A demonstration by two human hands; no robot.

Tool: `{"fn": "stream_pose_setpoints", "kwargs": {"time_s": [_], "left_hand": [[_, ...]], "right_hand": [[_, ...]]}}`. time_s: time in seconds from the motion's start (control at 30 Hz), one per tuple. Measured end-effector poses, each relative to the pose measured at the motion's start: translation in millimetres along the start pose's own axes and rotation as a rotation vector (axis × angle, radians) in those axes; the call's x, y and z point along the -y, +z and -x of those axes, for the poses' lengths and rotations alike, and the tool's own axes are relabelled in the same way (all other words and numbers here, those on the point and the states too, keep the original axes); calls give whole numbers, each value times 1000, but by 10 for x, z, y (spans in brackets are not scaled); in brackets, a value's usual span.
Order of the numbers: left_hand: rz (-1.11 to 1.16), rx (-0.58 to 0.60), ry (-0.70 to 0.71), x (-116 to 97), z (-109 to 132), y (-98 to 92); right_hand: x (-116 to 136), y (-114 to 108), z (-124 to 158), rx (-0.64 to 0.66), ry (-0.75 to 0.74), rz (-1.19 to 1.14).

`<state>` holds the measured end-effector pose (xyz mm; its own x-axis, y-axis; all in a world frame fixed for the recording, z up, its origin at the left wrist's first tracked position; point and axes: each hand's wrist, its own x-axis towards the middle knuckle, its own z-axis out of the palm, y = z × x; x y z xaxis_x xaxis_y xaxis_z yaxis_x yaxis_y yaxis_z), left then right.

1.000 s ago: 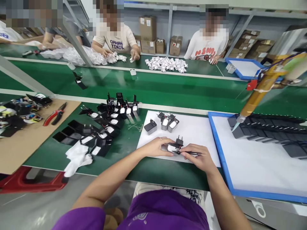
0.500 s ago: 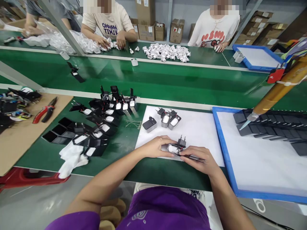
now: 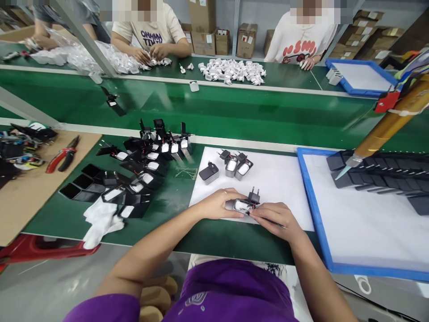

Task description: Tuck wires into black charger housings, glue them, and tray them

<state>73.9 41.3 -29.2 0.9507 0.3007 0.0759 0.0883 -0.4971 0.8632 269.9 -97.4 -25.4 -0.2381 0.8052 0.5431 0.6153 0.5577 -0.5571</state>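
Note:
My left hand [image 3: 223,204] is closed round an opened black power adapter [image 3: 241,206], with its thumb and fingers on either side of the case. White filling shows inside the case, and the adapter's two-pin plug part [image 3: 254,195] stands up behind it on wires. In my right hand [image 3: 278,220] are slim metal tweezers [image 3: 273,221], pinched with their tips at the right end of the adapter. Just beyond my hands, two opened adapters [image 3: 237,166] and one with its lid on [image 3: 208,172] stand on a white sheet [image 3: 276,179].
Several opened adapters [image 3: 147,178] stand at left by white gloves [image 3: 100,219]. Red-handled pliers [image 3: 63,156] lie on a brown board [image 3: 31,197]. A blue-rimmed tray [image 3: 315,223] holds rows of black adapters [image 3: 378,179] at right, under a hanging orange tool [image 3: 385,129]. Co-workers sit across the green conveyor [image 3: 234,107].
On the conveyor, a black adapter and a white piece have moved right. My right hand and the tweezers have shifted slightly left; my left hand keeps its hold on the adapter.

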Motion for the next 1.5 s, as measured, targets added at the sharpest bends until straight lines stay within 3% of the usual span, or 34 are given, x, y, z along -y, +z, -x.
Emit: {"fn": "stream_pose_setpoints", "kwargs": {"time_s": [0.47, 0.67, 0.73, 0.8, 0.87, 1.03, 1.27, 1.37, 1.5], "left_hand": [[-16, 17, -18, -24, 7, -13], [-17, 18, -25, -32, 8, -7], [-31, 15, -32, -37, 10, -4], [-49, 15, -57, -50, 14, -9], [-55, 18, -95, -73, 17, -23], [150, 52, -141, -157, -22, -29], [229, 11, -203, -293, -229, 145], [111, -56, -160, -328, -263, 185], [-248, -201, -17, -287, -237, 204]], "right_hand": [[40, 73, -55, -152, 134, -77], [47, 19, -31, -191, 259, -161], [13, -32, 7, -359, 303, -278], [-30, -78, 41, -650, 344, -401], [-64, -96, 56, -836, 388, -466], [-97, -44, 34, -723, 462, -483], [-113, -51, 16, -810, 498, -430], [-111, -47, 5, -791, 485, -423], [-109, -37, -3, -770, 493, -420]]}}
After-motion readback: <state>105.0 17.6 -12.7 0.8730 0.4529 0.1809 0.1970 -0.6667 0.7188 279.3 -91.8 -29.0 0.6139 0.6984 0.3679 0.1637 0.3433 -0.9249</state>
